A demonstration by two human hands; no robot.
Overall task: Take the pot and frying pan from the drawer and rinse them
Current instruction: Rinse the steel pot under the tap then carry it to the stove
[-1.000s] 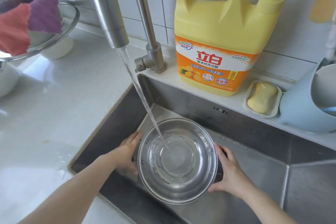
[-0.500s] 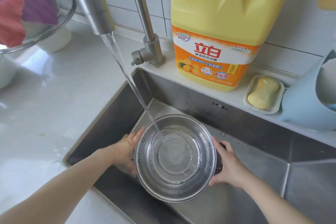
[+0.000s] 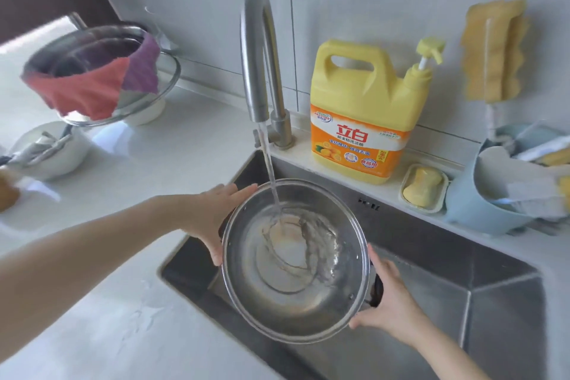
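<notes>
A shiny steel pot (image 3: 311,311) hangs over the sink (image 3: 499,281), tilted slightly, with water swirling inside it. My left hand (image 3: 212,219) grips its left side and my right hand (image 3: 388,302) holds its right side by a dark handle. Water runs from the curved steel faucet (image 3: 256,65) into the back of the pot. No frying pan is in view.
A yellow detergent jug (image 3: 364,108) and a soap dish (image 3: 424,191) stand on the ledge behind the sink. A blue holder (image 3: 481,207) sits at the right. Steel bowls with a red and purple cloth (image 3: 95,86) stand on the white counter (image 3: 108,256) at the left.
My view has pulled back and up, so the whole faucet now shows. The pot has risen nearer the spout and the water in it swirls more.
</notes>
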